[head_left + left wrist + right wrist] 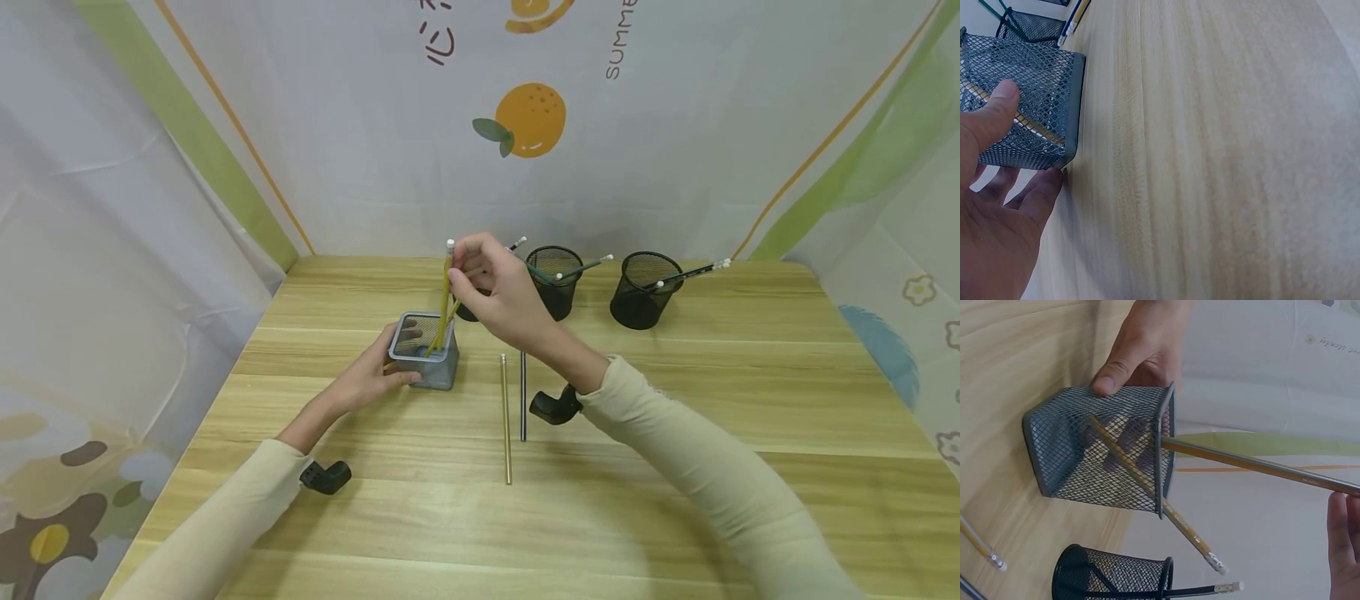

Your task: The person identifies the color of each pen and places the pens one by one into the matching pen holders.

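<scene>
My left hand (366, 379) grips a square grey mesh pencil holder (438, 372) that stands on the table, thumb on the near side and fingers around the far side. My right hand (501, 292) pinches a yellow pencil (446, 287) near its white eraser end. That pencil's lower end is inside the holder's rim in the right wrist view. Another yellow pencil (1188, 531) leans in the holder, eraser end sticking out. On the table in front lie a yellow pencil (507, 425) and a dark pencil (522, 400), side by side.
Behind stand round black mesh cups: one in the middle (557, 300) with green pencils, one at right (637, 307) with black pencils, and one (467, 313) mostly hidden behind my right hand. Black angled pieces (326, 477) sit by both wrists. A printed curtain (375, 150) hangs behind the table.
</scene>
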The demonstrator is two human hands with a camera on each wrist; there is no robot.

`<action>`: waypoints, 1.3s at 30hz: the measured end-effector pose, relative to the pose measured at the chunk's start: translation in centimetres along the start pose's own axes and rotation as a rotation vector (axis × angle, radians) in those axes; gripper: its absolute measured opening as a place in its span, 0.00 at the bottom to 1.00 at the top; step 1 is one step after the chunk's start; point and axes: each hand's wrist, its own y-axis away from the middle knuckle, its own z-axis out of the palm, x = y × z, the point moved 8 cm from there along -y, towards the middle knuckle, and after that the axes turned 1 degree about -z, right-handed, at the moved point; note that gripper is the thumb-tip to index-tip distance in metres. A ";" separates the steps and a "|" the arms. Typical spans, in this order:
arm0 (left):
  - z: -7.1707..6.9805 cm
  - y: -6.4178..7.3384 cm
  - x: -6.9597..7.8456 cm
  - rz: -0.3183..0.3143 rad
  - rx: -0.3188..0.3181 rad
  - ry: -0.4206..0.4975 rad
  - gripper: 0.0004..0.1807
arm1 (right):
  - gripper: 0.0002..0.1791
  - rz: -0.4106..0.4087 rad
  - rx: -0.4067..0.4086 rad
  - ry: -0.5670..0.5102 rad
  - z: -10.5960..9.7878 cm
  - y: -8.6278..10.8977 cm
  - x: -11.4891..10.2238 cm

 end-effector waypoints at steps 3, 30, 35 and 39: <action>0.0 0.0 0.0 0.000 0.002 -0.005 0.46 | 0.08 -0.001 -0.018 0.012 0.5 0.1 0.2; 0.1 0.1 0.0 0.004 -0.004 0.003 0.46 | 0.14 0.051 -0.049 0.113 -0.9 1.3 0.7; 0.1 0.1 0.0 0.007 -0.004 0.005 0.45 | 0.12 0.105 -0.040 0.141 -1.8 1.9 1.5; 0.1 0.1 0.0 0.010 -0.004 0.006 0.45 | 0.10 0.168 -0.037 0.180 -2.5 2.4 2.2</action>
